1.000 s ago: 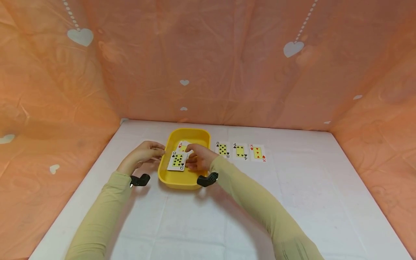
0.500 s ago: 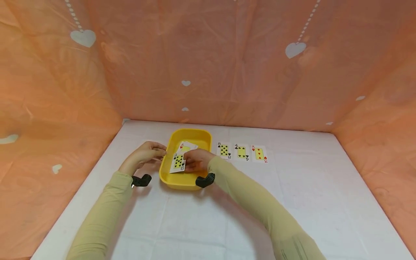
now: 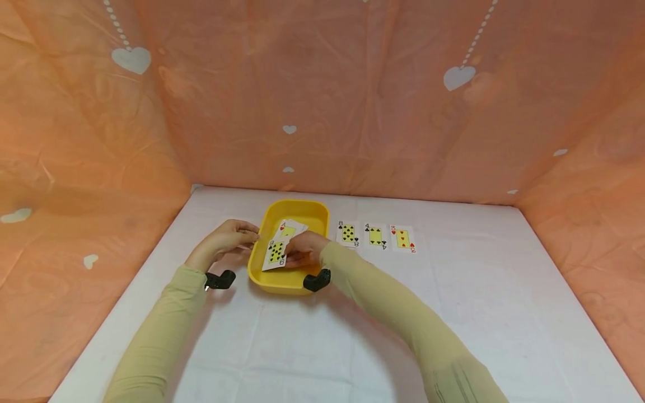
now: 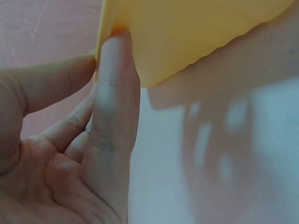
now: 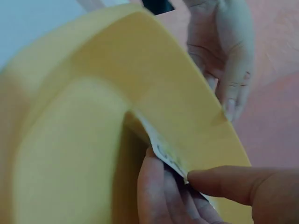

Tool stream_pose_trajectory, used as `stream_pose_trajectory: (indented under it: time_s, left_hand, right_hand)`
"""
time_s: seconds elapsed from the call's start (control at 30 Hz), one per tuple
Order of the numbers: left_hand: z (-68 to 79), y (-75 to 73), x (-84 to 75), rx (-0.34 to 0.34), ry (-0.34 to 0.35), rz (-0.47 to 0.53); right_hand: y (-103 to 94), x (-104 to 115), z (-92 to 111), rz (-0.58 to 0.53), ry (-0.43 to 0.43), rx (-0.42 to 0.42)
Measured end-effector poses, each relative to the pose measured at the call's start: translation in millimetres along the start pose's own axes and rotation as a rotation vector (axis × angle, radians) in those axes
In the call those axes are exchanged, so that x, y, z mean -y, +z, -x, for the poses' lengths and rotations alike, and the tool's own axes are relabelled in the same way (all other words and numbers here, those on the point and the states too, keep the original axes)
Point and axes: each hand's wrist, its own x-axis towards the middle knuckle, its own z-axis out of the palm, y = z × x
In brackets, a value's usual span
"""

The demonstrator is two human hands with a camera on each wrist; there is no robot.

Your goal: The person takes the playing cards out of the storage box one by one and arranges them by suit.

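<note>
Tray [image 3: 301, 209] yellow, near card [image 3: 275, 253] inside white, yellow panel, black pips, far card [image 3: 290, 228] white, red heart, right-hand cards [image 3: 375, 235] white, yellow panels, black or red pips, cloth [image 3: 282, 352] white, far drape [image 3: 332, 95] orange with white hearts, sleeves [image 3: 153, 330] khaki.

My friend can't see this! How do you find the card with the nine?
On the white table is a yellow tray. Inside, the right hand pinches the nine by its edge. Its marks are black, while the card just beyond shows a red heart.
</note>
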Motion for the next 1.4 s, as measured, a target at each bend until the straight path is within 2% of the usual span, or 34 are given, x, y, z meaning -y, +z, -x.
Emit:
stream_pose_trajectory:
  time_s: [0.23,0.4,0.57,0.97,1.4]
  left_hand:
    - [-1.1,0.9,0.8,-0.002,0.015,-0.001]
    - [-2.1,-0.4,2.6,0.001,0.011,-0.009]
    - [-3.0,-0.6,2.2,-0.003,0.009,-0.018]
    - [-1.2,-2.1,0.1,-0.006,-0.002,-0.019]
    - [0.9,-4.6,2.6,-0.024,0.000,-0.014]
  right_hand:
    - [0.1,3.9,4.9,0.021,-0.048,0.026]
    - [-4.2,15.3,15.6,0.026,-0.110,0.056]
    - [-15.3,29.6,28.1,-0.010,-0.137,0.089]
    - [-54.6,44.7,46.3,0.017,-0.182,0.013]
    - [-116.3,39.1,63.7,0.004,-0.260,-0.042]
